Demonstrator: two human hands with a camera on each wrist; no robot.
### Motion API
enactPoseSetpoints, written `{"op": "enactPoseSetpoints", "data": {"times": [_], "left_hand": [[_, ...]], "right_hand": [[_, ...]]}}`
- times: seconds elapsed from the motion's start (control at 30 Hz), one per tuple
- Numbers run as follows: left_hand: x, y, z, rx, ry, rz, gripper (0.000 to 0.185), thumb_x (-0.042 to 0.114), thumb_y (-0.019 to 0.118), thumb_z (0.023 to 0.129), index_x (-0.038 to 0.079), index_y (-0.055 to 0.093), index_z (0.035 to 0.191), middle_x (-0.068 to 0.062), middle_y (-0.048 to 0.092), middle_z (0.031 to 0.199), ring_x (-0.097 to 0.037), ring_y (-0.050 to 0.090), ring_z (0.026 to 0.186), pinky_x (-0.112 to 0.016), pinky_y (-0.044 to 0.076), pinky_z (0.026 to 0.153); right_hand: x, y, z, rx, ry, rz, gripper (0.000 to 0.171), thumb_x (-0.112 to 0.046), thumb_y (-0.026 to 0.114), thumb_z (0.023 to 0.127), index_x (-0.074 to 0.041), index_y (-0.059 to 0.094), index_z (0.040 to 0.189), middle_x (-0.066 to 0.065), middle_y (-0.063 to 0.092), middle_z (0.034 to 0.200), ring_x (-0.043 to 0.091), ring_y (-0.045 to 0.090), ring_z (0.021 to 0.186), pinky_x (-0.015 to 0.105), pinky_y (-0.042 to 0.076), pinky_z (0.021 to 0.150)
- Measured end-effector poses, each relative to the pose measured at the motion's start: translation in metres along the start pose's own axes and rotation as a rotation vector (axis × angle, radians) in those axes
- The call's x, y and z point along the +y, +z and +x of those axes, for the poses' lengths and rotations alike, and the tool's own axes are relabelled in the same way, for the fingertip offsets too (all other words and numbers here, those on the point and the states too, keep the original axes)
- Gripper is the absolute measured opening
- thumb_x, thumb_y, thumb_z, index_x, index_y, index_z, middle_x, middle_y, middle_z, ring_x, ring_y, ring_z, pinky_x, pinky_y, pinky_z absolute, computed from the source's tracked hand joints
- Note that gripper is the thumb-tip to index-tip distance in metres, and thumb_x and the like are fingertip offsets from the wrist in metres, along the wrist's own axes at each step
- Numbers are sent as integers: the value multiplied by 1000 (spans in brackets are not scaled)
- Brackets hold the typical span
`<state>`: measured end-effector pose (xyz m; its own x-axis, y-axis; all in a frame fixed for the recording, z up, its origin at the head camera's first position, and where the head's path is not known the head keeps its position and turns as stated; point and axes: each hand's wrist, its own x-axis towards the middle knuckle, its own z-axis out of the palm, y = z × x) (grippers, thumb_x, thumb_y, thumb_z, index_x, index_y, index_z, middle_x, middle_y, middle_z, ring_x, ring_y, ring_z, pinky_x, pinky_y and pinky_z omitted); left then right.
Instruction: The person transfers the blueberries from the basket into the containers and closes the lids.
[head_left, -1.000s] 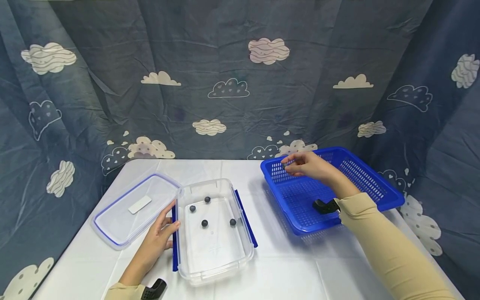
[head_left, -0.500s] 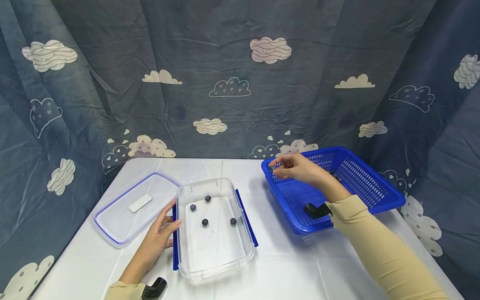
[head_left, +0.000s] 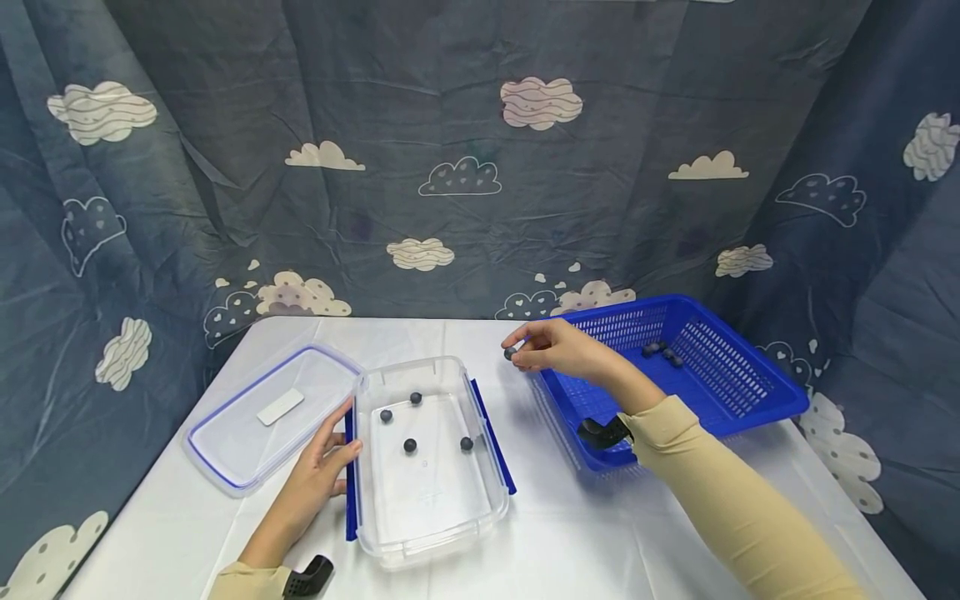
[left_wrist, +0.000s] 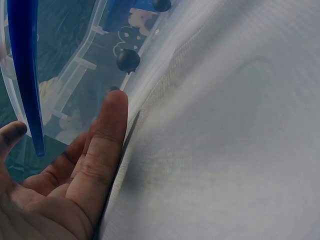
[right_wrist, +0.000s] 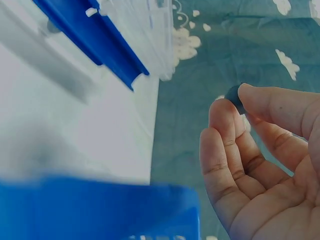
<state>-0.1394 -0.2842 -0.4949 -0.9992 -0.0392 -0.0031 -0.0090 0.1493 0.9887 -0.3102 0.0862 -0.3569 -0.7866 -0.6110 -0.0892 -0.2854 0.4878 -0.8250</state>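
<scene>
Between thumb and fingertips my right hand point(head_left: 562, 350) pinches a blueberry point(head_left: 510, 354), held just left of the blue basket's near-left rim. The right wrist view shows the same dark blueberry point(right_wrist: 234, 97) at the fingertips. My left hand point(head_left: 315, 475) holds the left side of a clear plastic container point(head_left: 431, 542), its blue side flap point(left_wrist: 26, 75) lying between thumb and fingers in the left wrist view. Several blueberries point(head_left: 410, 446) sit apart on the container's floor. More blueberries point(head_left: 663, 353) lie together in the blue basket point(head_left: 750, 400).
A clear lid point(head_left: 247, 433) with a blue seal and white label lies left of the container. White cloth covers the table point(head_left: 570, 542). A dark curtain point(head_left: 465, 100) with cloud prints hangs behind and at both sides.
My right hand has moved left with the blueberry, from over the basket to past its left rim, uncovering the blueberries inside. The left hand and container have stayed put.
</scene>
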Motion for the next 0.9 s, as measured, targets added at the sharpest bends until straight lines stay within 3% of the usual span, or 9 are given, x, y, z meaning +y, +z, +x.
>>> {"op": "enactPoseSetpoints", "data": {"times": [0.37, 0.6, 0.8, 0.9], "left_hand": [[-1, -1, 1, -6, 6, -12, 69, 23, 60, 110, 33, 29, 170, -27, 53, 135, -20, 67, 105, -37, 67, 76], [-2, -1, 1, -8, 6, -4, 69, 24, 60, 110, 33, 28, 171, -28, 52, 136, -21, 66, 105, -37, 67, 76], [-2, -1, 1, -9, 7, -2, 69, 24, 60, 110, 33, 28, 171, -28, 52, 136, -21, 67, 105, -37, 67, 76], [-2, -1, 1, -8, 13, -6, 69, 23, 60, 110, 32, 28, 171, -28, 53, 135, -21, 67, 104, -37, 67, 76]], "right_hand": [[-10, 31, 16, -68, -6, 66, 31, -14, 72, 103, -5, 71, 133, 6, 77, 101, 16, 71, 94, 31, 62, 89], [-14, 49, 27, -96, -27, 89, 31, -11, 72, 102, -2, 71, 132, 17, 76, 102, 18, 70, 91, 35, 63, 90], [-17, 62, 36, -115, -33, 125, 30, -8, 71, 102, -1, 72, 131, 7, 75, 92, 24, 73, 91, 30, 63, 85], [-19, 67, 40, -128, -23, 135, 31, -8, 71, 102, 0, 71, 132, 3, 73, 90, 20, 72, 90, 31, 63, 83]]}}
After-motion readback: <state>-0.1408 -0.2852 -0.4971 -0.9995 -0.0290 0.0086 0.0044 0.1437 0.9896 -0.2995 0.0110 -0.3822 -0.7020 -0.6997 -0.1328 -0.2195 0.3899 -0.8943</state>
